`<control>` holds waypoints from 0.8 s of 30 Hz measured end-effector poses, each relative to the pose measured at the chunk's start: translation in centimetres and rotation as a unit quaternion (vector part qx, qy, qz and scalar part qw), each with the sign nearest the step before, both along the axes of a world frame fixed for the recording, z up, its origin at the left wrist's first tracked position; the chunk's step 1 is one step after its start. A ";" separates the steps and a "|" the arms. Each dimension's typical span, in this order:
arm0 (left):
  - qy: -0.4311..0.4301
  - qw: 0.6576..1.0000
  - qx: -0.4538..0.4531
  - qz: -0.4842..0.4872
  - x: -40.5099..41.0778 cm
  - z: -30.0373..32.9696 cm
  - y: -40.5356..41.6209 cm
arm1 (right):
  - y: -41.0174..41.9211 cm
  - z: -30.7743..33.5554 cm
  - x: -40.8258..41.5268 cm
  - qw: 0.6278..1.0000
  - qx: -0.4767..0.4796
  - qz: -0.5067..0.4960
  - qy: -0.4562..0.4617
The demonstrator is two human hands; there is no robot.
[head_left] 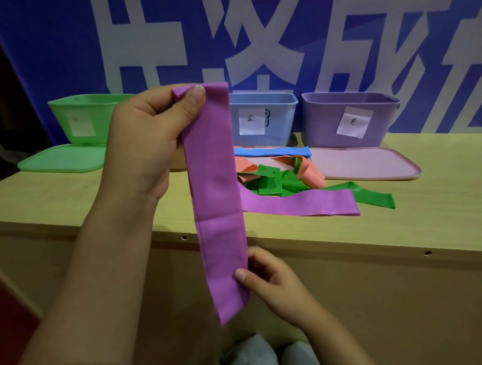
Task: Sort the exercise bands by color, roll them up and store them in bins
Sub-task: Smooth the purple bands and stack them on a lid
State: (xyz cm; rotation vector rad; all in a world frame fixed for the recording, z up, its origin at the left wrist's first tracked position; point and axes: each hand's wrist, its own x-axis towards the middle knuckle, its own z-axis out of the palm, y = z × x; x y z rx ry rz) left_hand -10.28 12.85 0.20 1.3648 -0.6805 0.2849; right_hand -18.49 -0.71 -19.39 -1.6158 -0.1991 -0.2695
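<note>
A purple exercise band (216,197) is held stretched out flat in mid-air in front of the worktop (399,232), its top end pinched by the left hand (150,138) between thumb and curled fingers and its lower part pinched by the right hand (274,279) near the free bottom end; the band hangs as a long, smooth, matte strip of thin rubbery material, with faint crease lines seen across its lower half. The task is judged to be at an early stage: no rolled band is seen anywhere, and the band in hand is not yet rolled. Left on the worktop are a second purple band (300,203) lying flat, a blue band (272,151) laid straight in front of the bins, and a loose tangle of green bands (273,181) and orange bands (310,172), crumpled and overlapping. Three rigid plastic bins are lined up at the back against a blue banner with white characters: a green bin (78,115), a light blue bin (262,119) and a purple bin (349,121), each marked with a white paper label; their insides cannot be seen from this angle. A green lid (62,159) and a pinkish lid (366,163), both flat with rounded corners, are laid in front of the bins
</note>
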 end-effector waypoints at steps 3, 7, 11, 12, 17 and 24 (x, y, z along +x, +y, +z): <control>-0.020 1.000 -0.013 0.016 0.3 0.5 0.3 | 0.2 -0.6 0.4 1.000 -0.011 -0.004 0.009; -0.056 0.998 0.003 0.027 0.4 0.9 0.1 | 0.8 -1.8 0.7 1.000 -0.010 -0.003 0.024; -0.076 0.994 -0.040 0.061 0.3 0.6 -0.5 | 1.1 -2.8 1.0 0.999 0.002 -0.038 0.026; -0.081 0.994 -0.038 0.066 0.2 0.4 -0.6 | 1.2 -3.0 1.1 0.999 0.000 -0.042 0.025; -0.050 0.996 0.067 0.021 0.2 -0.4 -0.7 | 0.5 -2.7 1.3 0.996 -0.045 -0.049 0.051; -0.036 0.995 0.095 -0.007 0.6 -1.9 0.8 | -1.1 2.8 1.1 0.943 -0.318 -0.039 0.089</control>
